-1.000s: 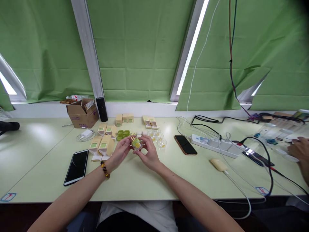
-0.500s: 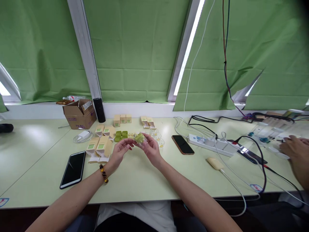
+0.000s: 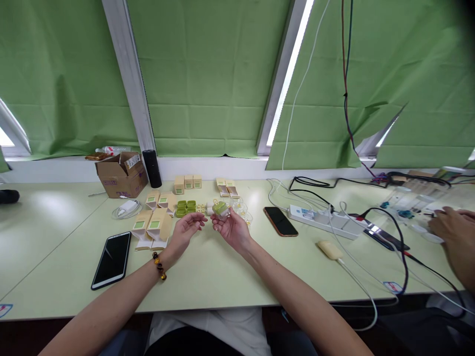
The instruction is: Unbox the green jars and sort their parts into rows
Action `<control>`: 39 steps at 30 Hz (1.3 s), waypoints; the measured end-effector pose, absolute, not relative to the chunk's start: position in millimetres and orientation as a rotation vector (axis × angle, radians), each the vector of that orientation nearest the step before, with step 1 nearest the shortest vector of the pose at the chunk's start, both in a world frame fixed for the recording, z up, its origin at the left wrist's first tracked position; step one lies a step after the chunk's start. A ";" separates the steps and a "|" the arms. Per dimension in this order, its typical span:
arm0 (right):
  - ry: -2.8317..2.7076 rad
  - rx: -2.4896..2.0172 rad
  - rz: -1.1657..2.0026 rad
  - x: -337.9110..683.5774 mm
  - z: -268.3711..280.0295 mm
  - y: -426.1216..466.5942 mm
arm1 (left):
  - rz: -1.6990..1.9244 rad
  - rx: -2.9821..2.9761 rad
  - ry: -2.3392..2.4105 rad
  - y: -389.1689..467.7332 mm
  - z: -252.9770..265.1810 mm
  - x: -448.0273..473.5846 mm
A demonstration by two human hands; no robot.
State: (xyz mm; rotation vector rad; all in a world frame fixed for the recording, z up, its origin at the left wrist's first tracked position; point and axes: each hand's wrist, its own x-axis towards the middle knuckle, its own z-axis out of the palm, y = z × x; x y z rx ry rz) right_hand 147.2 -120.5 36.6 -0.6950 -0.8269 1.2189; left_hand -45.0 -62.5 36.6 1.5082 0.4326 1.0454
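My right hand [image 3: 236,231], palm turned up, holds a small clear plastic case with a green top [image 3: 220,208] by its side. Beside it, my left hand [image 3: 187,227] is apart from the case, fingers loosely bent and nothing in them. Just beyond my left hand lie several small green square trays [image 3: 186,208], with little pale yellow pieces [image 3: 201,208] to their right. Several clear plastic cups [image 3: 244,211] with yellow bits stand behind my right hand. Open kraft boxes with green labels [image 3: 159,226] lie left of my left hand.
A black phone [image 3: 111,260] lies at the left, another phone [image 3: 280,221] at the right. A white power strip [image 3: 326,221] trails cables. Small closed boxes [image 3: 188,182] and a cardboard carton [image 3: 122,176] stand at the back. Another person's hand [image 3: 447,227] works at far right.
My left hand has come away from the green-topped case. My right hand has turned palm up and tilted the case, still holding it.
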 end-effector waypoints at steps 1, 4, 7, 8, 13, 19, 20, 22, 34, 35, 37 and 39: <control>-0.819 -0.703 1.217 148.1 35.9 -119.5 | 1.045 1.509 0.438 -62.5 36.3 -44.9; -0.749 -0.704 1.245 149.6 34.6 -117.5 | 1.043 1.517 0.448 -62.0 34.7 -44.6; -0.659 -0.684 1.298 148.9 35.2 -117.5 | 1.038 1.527 0.449 -60.5 32.7 -44.5; -0.639 -0.678 1.311 148.4 35.8 -117.8 | 1.035 1.528 0.449 -59.8 32.0 -44.5; -0.620 -0.672 1.310 146.6 37.9 -119.1 | 1.037 1.545 0.464 -57.5 30.4 -44.0; -0.664 -0.692 1.152 142.9 37.1 -123.2 | 1.043 1.544 0.495 -57.2 31.5 -41.0; -0.690 -0.722 1.108 141.9 37.2 -124.1 | 1.047 1.547 0.501 -57.0 31.4 -40.7; -0.759 -0.797 1.017 139.7 37.8 -125.6 | 1.058 1.555 0.513 -56.5 31.0 -40.1; -1.476 -1.008 0.174 127.8 30.2 -138.4 | 1.004 1.291 0.365 -61.4 35.9 -36.7; -1.551 -0.994 0.095 128.1 27.7 -138.3 | 1.002 1.286 0.387 -61.3 36.0 -37.1; -1.657 -0.980 -0.055 128.8 23.2 -137.2 | 1.003 1.290 0.443 -60.9 36.1 -37.9; -1.699 -0.976 -0.171 129.4 20.6 -135.8 | 1.021 1.308 0.489 -60.9 36.4 -38.6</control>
